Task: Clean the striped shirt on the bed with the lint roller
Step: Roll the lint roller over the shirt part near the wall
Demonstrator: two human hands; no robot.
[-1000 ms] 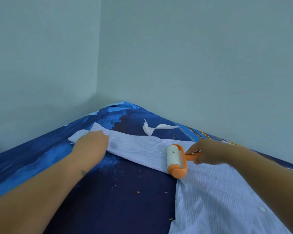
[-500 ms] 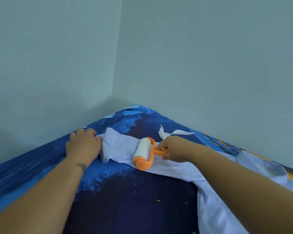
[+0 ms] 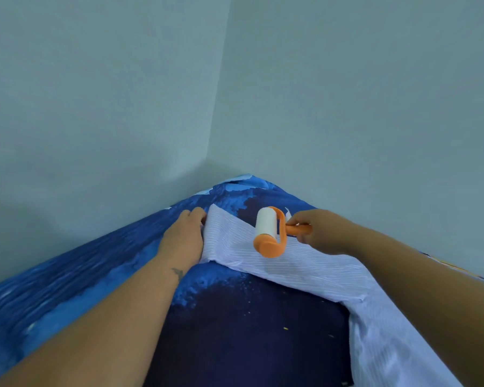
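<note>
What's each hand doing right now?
Left hand: pressed flat on the shirt sleeve end, gripping nothing.
Right hand: closed around the lint roller handle.

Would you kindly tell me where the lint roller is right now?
Right of centre, the lint roller sits on the shirt sleeve, held by the right hand.

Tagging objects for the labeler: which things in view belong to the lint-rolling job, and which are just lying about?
In the job:
striped shirt
lint roller
right hand, gripping the roller handle
left hand, pinning the sleeve end

Lying about:
white scrap behind the roller
yellow specks on the bedsheet
</note>
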